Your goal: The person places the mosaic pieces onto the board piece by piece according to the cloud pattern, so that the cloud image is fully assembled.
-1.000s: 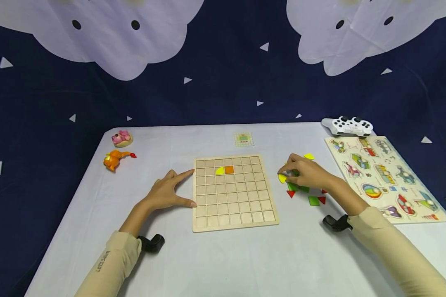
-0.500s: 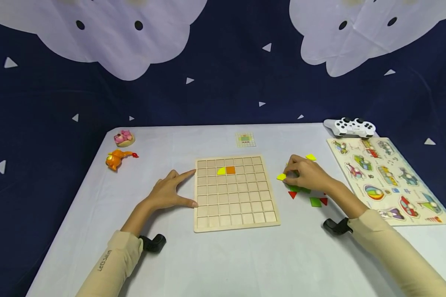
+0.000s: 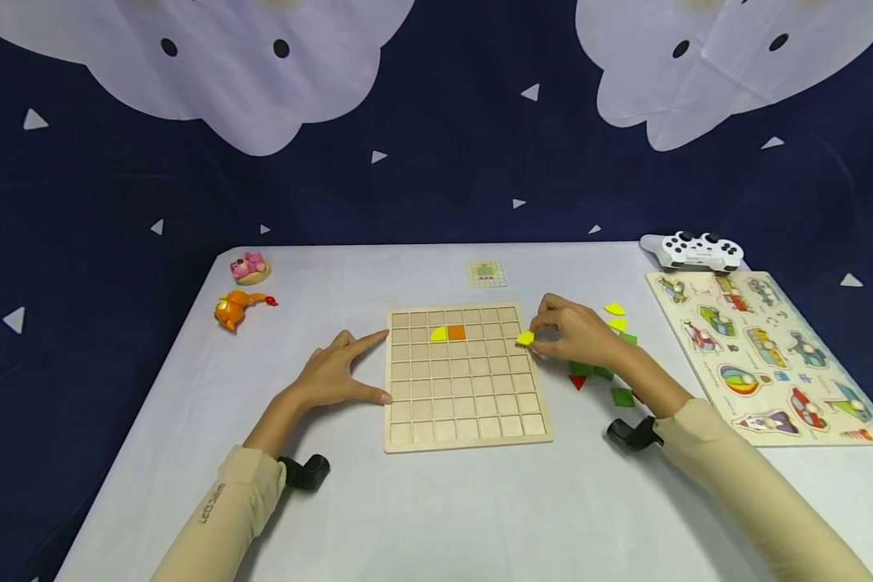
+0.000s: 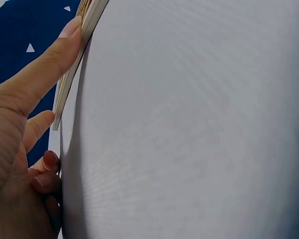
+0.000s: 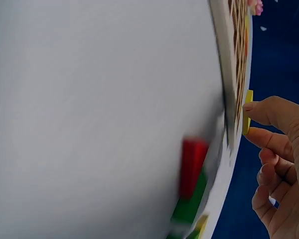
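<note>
A wooden grid board lies mid-table, with a yellow quarter-round tile and an orange square tile side by side in its upper cells. Spread apart, the thumb and index finger of my left hand touch the board's left edge; its other fingers are curled in the left wrist view. My right hand pinches a yellow tile between thumb and index finger, over the board's right edge. In the right wrist view, this yellow tile stands on edge between the fingertips.
Right of the board lie loose green tiles, red triangles and yellow tiles, partly under my right arm. A pattern card sits behind the board. A picture puzzle, a game controller and two figurines stand farther out.
My right hand has moved left from the loose tiles to the board's right edge, carrying the yellow tile. My left hand stays at the board's left edge.
</note>
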Tool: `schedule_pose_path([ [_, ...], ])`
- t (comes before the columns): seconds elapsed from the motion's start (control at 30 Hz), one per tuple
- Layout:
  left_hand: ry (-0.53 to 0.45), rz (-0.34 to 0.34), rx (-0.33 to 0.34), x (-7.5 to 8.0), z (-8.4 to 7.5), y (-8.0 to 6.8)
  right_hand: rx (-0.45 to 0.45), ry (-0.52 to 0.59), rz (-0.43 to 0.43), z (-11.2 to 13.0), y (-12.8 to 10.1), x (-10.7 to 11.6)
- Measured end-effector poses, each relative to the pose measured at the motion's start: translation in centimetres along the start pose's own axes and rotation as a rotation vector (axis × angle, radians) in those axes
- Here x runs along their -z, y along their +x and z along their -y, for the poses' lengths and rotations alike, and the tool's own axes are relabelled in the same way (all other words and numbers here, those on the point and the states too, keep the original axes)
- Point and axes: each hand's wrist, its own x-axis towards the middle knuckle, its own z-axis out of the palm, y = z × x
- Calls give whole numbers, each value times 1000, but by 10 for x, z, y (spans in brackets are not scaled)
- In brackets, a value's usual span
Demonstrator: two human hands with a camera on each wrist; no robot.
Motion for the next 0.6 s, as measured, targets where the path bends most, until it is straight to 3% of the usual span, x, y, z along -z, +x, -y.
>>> schedule_pose_path([
  [0.6,-4,1,-7,1,0,1,148,38,51,55,49,-25],
])
